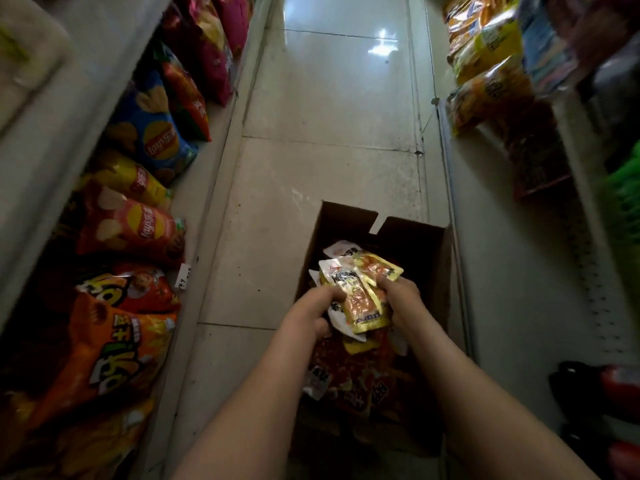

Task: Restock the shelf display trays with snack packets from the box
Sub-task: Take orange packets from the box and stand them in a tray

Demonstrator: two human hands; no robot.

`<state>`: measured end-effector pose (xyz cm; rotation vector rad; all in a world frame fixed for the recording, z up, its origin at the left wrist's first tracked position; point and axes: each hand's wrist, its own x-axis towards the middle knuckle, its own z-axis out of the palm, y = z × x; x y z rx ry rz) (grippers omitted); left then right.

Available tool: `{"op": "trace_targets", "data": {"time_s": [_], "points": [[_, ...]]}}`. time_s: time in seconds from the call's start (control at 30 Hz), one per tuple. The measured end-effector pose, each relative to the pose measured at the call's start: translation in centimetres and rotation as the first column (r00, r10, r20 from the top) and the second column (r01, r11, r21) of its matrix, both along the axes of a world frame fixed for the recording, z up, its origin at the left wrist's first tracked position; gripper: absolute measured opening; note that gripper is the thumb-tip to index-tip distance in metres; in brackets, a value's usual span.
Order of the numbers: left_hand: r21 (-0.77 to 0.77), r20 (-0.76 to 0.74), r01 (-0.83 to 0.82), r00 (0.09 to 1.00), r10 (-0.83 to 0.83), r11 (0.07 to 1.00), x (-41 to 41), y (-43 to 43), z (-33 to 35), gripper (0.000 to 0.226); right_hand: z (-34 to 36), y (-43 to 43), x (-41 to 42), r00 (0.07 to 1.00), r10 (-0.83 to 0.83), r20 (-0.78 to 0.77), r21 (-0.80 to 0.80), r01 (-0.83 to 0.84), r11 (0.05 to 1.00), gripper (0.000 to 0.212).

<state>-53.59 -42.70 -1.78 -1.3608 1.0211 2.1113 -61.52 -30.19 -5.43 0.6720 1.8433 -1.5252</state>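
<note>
L hand point(311, 315) + R hand point(403, 299) both clenched on one bundle of gold/white snack packets point(363, 303) — L fingers curled round its 8 o'clock edge, R gripping the 2 o'clock side. Bundle over open cardboard box point(433, 258), 5 o'clock in view — red packets point(360, 375) loose inside. Chip bags point(152, 133) at 9 o'clock.

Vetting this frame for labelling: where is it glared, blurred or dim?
Head view: bright glare on the floor tiles up top; right-shelf goods smeared; shelf edges bowed by the wide lens; box interior dim; left hand, right hand and packets fairly sharp.
</note>
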Motion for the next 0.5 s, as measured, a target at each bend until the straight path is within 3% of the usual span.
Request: {"op": "trace_targets", "data": {"time_s": [0.2, 0.33, 0.5], "points": [[0.172, -0.087, -0.095, 0.99, 0.111, 0.981, 3.2, -0.6, 11.5, 0.016, 15.6, 1.0, 4.5, 1.0, 0.007, 0.005, -0.332, -0.005, 0.943, 0.018], [0.187, -0.124, -0.118, 0.982, 0.143, 0.975, 4.1, -0.1, 21.3, 0.018, 25.3, 2.6, 6.7, 1.0, 0.022, 0.006, -0.358, -0.018, 0.934, 0.036], [0.229, -0.157, -0.067, 0.982, 0.105, 0.971, 5.8, 1.4, 33.0, 0.03, 36.6, 5.6, 9.6, 0.997, 0.067, 0.032, -0.352, -0.051, 0.934, 0.03]]}}
